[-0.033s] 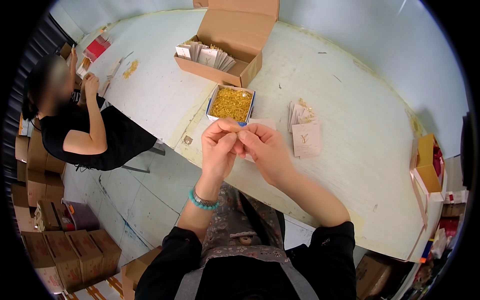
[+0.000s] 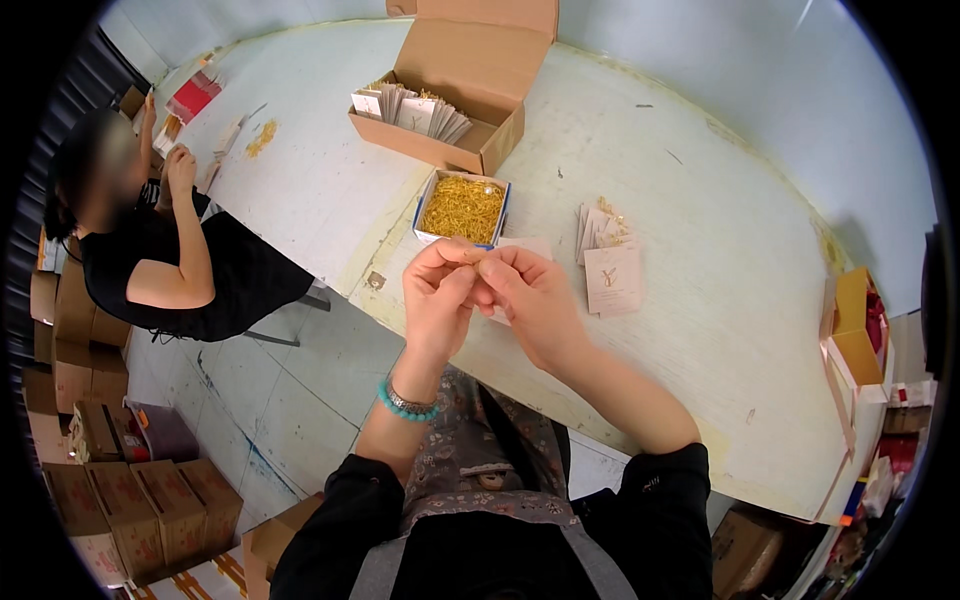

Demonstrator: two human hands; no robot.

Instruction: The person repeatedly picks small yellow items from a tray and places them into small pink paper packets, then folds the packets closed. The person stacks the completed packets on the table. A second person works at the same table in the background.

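Observation:
My left hand [image 2: 437, 292] and my right hand [image 2: 532, 300] meet fingertip to fingertip above the near edge of the white table [image 2: 700, 330]. Together they pinch a small gold piece [image 2: 470, 257], mostly hidden by the fingers. A pale card [image 2: 530, 243] shows just behind my right fingers; I cannot tell whether it is held or lying on the table. Right beyond the hands stands a small blue-rimmed box [image 2: 462, 208] full of gold pieces. A turquoise bracelet [image 2: 405, 402] is on my left wrist.
A stack of pale cards [image 2: 608, 268] with gold pieces lies right of the hands. An open cardboard box [image 2: 440, 112] of cards stands farther back. Another person [image 2: 150, 250] in black sits at the table's left end. Brown cartons [image 2: 110, 490] are stacked on the floor at lower left.

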